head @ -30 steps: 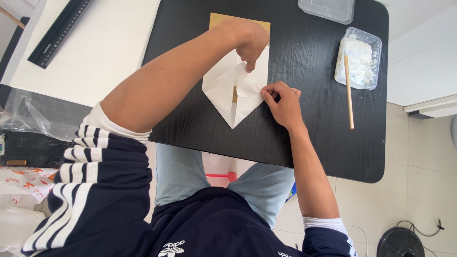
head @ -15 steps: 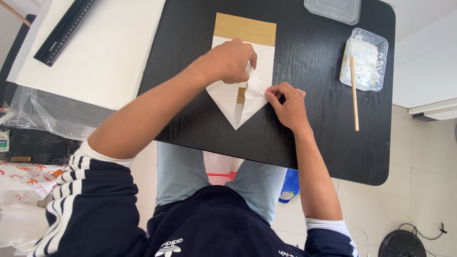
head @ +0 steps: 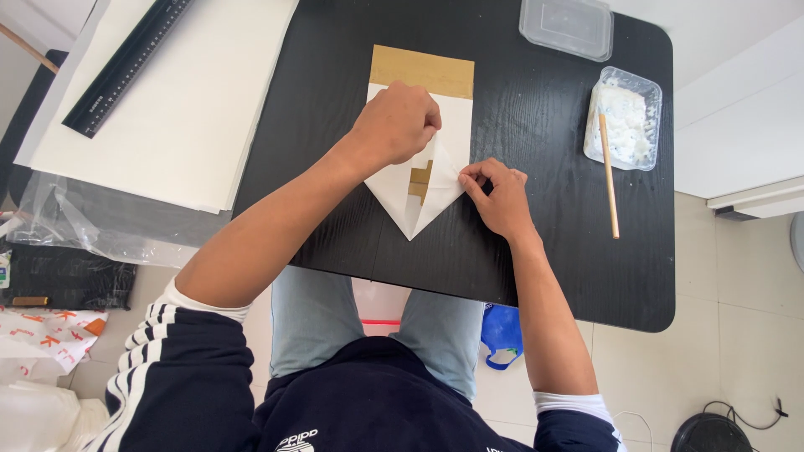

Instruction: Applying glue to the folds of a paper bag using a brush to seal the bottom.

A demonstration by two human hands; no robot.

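Both hands fold white paper (head: 435, 188) into a point: left hand (head: 394, 125) presses flat, clenched; right hand (head: 494, 192) pinches the flap's edge (next, probably, creasing firmly).

bare black table (head: 519, 276) open right of the folded paper (head: 448, 142), wooden stick (head: 609, 176) and paste tray (head: 624, 125) beyond

The left hand (head: 395, 125) hides much of the folded white paper (head: 444, 180).

Folding white paper on the black bench

Our left hand (head: 395, 124) presses the folded paper (head: 416, 180); our right hand (head: 500, 197) pinches its right edge.
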